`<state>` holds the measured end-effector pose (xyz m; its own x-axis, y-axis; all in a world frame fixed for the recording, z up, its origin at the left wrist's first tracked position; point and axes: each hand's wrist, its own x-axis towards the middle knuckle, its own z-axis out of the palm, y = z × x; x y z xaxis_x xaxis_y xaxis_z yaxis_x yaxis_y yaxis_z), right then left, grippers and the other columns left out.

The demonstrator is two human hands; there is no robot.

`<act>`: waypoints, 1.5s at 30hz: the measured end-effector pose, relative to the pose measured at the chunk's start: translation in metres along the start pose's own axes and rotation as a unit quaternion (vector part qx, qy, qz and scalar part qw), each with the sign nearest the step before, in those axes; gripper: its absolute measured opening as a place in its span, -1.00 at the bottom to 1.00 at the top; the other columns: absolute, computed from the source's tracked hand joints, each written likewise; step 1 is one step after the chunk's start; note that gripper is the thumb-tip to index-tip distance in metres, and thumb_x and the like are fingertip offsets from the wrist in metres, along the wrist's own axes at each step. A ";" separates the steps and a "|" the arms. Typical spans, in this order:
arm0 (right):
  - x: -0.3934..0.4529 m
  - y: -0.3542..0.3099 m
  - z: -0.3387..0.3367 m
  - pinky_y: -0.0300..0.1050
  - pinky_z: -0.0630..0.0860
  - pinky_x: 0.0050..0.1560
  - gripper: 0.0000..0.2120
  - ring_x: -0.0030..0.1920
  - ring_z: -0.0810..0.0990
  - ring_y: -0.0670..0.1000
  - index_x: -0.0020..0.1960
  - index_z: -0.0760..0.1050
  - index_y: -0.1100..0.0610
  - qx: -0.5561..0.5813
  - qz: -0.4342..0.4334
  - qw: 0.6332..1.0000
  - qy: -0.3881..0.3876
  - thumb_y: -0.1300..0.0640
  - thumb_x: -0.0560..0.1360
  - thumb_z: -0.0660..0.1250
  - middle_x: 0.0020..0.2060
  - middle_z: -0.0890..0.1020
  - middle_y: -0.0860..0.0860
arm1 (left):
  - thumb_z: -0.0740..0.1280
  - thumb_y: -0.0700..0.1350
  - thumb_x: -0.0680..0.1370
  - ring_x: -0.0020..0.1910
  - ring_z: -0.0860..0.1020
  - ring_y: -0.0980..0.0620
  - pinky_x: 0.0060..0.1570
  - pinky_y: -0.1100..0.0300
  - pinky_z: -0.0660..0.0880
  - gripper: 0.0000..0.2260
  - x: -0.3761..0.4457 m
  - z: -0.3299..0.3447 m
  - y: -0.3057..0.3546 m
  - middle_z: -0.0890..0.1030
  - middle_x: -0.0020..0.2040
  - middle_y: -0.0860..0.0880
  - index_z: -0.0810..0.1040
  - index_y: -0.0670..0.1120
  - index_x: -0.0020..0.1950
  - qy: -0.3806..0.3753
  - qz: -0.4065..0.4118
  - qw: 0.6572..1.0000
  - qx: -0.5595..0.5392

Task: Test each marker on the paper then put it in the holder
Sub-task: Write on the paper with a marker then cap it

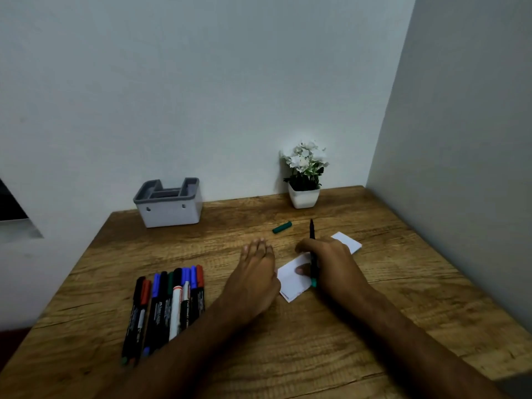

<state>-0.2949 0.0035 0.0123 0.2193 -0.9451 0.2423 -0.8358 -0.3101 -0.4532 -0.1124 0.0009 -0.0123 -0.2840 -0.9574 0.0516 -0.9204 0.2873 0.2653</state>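
Observation:
My right hand [328, 263] grips a black marker with a green end [312, 254] over the white paper [290, 280] on the wooden table. The marker points away from me, its green end near me and its far end sticking out past my fingers. My left hand [256, 269] lies flat with straight fingers on the table and the paper's left edge. A green cap [282, 227] lies loose on the table beyond my hands. Several capped markers [169, 300] lie in a row at the left. The grey-rimmed white holder [168, 201] stands at the back left against the wall.
A small white pot with white flowers [304, 180] stands at the back by the wall. A side wall runs along the table's right edge. The wooden table [316, 347] ends close to me at the bottom.

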 end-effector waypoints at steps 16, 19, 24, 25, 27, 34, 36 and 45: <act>0.013 0.001 0.013 -0.09 0.57 -0.09 -0.56 -0.16 0.70 0.05 0.10 0.69 -0.06 0.391 0.092 0.913 0.075 -0.29 0.56 0.16 -0.21 0.73 0.20 | -0.11 0.06 0.69 0.56 -0.30 0.02 0.45 0.15 -0.38 -0.45 -0.009 0.011 -0.003 -0.24 0.60 -0.11 -0.21 -0.15 0.59 0.001 0.039 0.997 0.069; 0.014 0.001 0.017 -0.12 0.49 -0.30 -0.43 -0.38 0.60 0.05 -0.22 0.71 0.16 0.405 0.097 0.906 0.069 -0.31 0.54 0.23 -0.31 0.70 0.26 | -0.11 0.05 0.69 0.56 -0.30 0.02 0.47 0.14 -0.37 -0.45 -0.010 0.010 -0.003 -0.24 0.60 -0.11 -0.21 -0.15 0.59 0.002 0.041 0.997 0.062; 0.007 0.003 0.011 -0.06 0.60 -0.28 -0.54 -0.39 0.64 0.13 -0.16 0.69 0.31 0.453 0.099 0.884 0.054 -0.12 0.55 0.38 -0.32 0.71 0.25 | -0.10 0.04 0.69 0.56 -0.31 0.05 0.52 0.12 -0.32 -0.46 -0.010 0.010 -0.005 -0.26 0.60 -0.07 -0.21 -0.13 0.59 -0.004 0.042 0.998 0.037; 0.007 0.005 0.011 -0.05 0.61 -0.23 -0.63 -0.34 0.67 0.11 -0.17 0.69 0.28 0.441 0.095 0.891 0.050 -0.04 0.54 0.45 -0.31 0.72 0.21 | -0.09 0.03 0.70 0.56 -0.31 0.06 0.52 0.13 -0.32 -0.47 -0.010 0.010 -0.006 -0.25 0.60 -0.06 -0.20 -0.12 0.59 0.000 0.044 0.999 0.031; 0.006 0.006 0.012 -0.10 0.60 -0.16 -0.88 -0.23 0.70 0.04 -0.18 0.70 0.20 0.391 0.077 0.916 0.042 0.17 0.50 0.54 -0.26 0.74 0.09 | -0.06 -0.01 0.70 0.56 -0.29 0.07 0.51 0.16 -0.33 -0.48 -0.009 0.011 -0.009 -0.23 0.61 -0.06 -0.17 -0.12 0.60 0.008 0.050 0.998 0.025; 0.002 0.003 0.013 -0.38 0.57 -0.08 -0.87 -0.08 0.69 -0.20 -0.07 0.75 0.12 0.323 0.066 0.944 0.022 0.32 0.46 0.52 -0.16 0.76 -0.10 | -0.11 -0.02 0.68 0.57 -0.28 0.04 0.52 0.13 -0.31 -0.48 -0.008 0.012 -0.009 -0.22 0.61 -0.08 -0.19 -0.14 0.60 0.010 0.051 0.998 0.045; 0.001 0.001 0.016 -0.37 0.57 -0.07 -0.89 -0.09 0.70 -0.19 -0.11 0.74 0.13 0.312 0.056 0.948 0.007 0.32 0.46 0.51 -0.20 0.76 -0.08 | -0.28 0.06 0.59 0.57 -0.28 0.04 0.51 0.14 -0.33 -0.41 -0.009 0.012 -0.009 -0.22 0.61 -0.09 -0.18 -0.14 0.60 0.007 0.050 0.997 0.051; 0.001 -0.003 0.021 -0.27 0.62 -0.09 -0.89 -0.14 0.71 -0.11 -0.19 0.71 0.17 0.287 0.045 0.957 0.009 0.35 0.43 0.47 -0.23 0.76 -0.02 | -0.05 -0.06 0.69 0.57 -0.27 0.04 0.49 0.16 -0.34 -0.47 -0.011 0.008 -0.006 -0.22 0.61 -0.08 -0.18 -0.13 0.60 0.019 0.046 0.998 0.031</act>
<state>-0.2817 0.0010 -0.0041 0.1462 -0.9705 0.1920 -0.4363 -0.2374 -0.8679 -0.1059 0.0099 -0.0221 -0.3591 -0.9269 0.1093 -0.9062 0.3743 0.1969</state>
